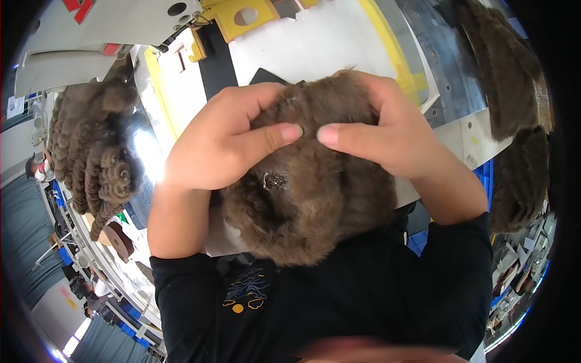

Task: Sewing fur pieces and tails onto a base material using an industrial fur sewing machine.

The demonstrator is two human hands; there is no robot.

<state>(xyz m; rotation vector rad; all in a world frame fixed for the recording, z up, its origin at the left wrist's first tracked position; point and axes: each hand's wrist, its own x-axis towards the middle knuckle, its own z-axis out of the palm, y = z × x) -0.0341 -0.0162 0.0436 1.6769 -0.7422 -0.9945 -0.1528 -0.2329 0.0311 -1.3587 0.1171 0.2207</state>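
Note:
A brown fur piece (315, 212) is held up in front of my chest, its pile outward and its lower end curled round into a loop. My left hand (221, 139) grips its upper left edge, the thumb pressed on top and the fingers hidden behind. On the other side my right hand (393, 130) holds the upper right edge in the same way. Both thumb tips point at each other with a small gap between them. Below the left thumb, a small pale, shiny patch shows on the fur.
Under the hands lies a worktable with a white sheet (308, 48) edged in yellow. A white machine head (127, 24) stands at the upper left. Curled brown fur pieces (97, 145) are heaped at the left, with flatter fur strips (508, 78) at the right. Other people are far left.

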